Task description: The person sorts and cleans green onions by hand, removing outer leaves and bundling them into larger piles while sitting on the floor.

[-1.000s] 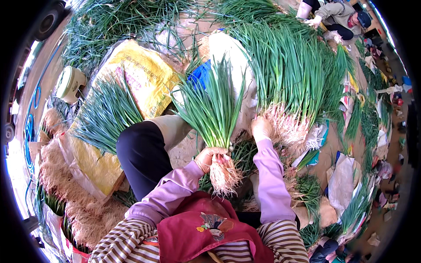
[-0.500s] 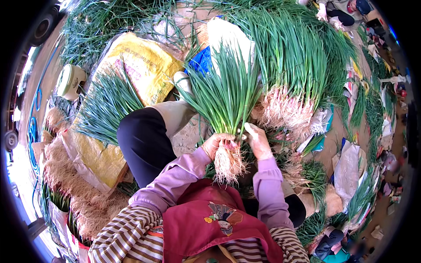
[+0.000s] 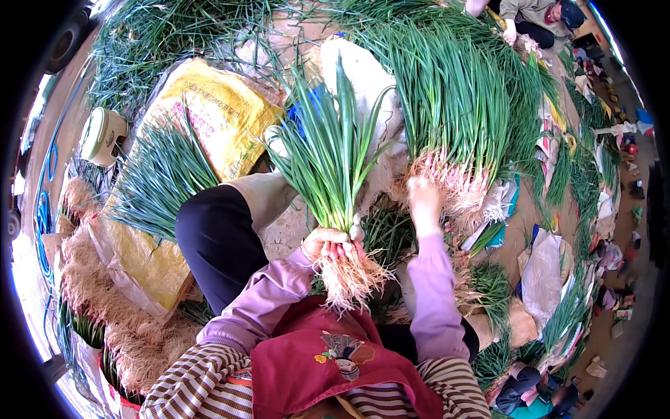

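A bunch of scallions point(image 3: 326, 178) stands nearly upright in front of me, its green leaves fanned upward and its pale roots hanging down. My left hand point(image 3: 321, 244) is closed round the stems just above the roots. My right hand point(image 3: 426, 202) is away from the bunch, at the left edge of a large heap of scallions point(image 3: 457, 105). Its fingertips meet the reddish stem ends and roots of the heap; whether they grip a stem is hard to make out.
A smaller scallion pile point(image 3: 160, 174) lies on a yellow sack point(image 3: 223, 112) at the left. Rows of rooted bunches point(image 3: 125, 300) sit nearer me. A lidded container point(image 3: 103, 136) stands at the left. Another person point(image 3: 537, 17) works at the far right. A whitish sack point(image 3: 548, 272) lies at the right.
My right hand has left the bunch and moved up and right to the large heap. The bunch, now in my left hand alone, has shifted slightly left and down.
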Demonstrator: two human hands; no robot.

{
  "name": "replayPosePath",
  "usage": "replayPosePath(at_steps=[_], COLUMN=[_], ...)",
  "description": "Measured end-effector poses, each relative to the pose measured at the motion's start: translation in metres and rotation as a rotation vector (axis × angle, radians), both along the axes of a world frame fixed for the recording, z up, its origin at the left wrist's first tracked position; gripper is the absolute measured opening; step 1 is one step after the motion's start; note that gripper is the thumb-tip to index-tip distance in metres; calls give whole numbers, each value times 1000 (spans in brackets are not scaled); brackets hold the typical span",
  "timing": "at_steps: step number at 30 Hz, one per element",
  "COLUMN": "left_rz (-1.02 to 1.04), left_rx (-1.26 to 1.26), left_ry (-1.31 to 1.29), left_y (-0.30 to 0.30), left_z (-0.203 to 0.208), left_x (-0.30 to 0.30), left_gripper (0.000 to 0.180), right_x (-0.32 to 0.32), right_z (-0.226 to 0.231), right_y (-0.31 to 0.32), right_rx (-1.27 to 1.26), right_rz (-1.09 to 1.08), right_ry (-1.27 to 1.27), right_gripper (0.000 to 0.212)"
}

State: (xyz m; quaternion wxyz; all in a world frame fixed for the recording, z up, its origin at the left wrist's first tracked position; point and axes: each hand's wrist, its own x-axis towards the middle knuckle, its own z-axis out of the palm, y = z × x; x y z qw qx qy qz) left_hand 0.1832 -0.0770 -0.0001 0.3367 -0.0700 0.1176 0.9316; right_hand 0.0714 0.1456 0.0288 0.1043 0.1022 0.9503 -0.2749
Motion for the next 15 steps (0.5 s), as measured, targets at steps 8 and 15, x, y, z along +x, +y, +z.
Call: replayPosePath(at_steps=[8,15], left_rz=[-26,-3], left_rx=[25,26], left_ry=[-239,-266], left_y=[11,21], left_z=[-13,-13], left_x=[2,5], left_gripper=[34,33], right_x=[-105,38], right_z=[-29,66], right_y=[3,-30], right_rx=[404,-555], right_rz=[98,-78], right_ry=[118,-248], right_gripper=[24,9])
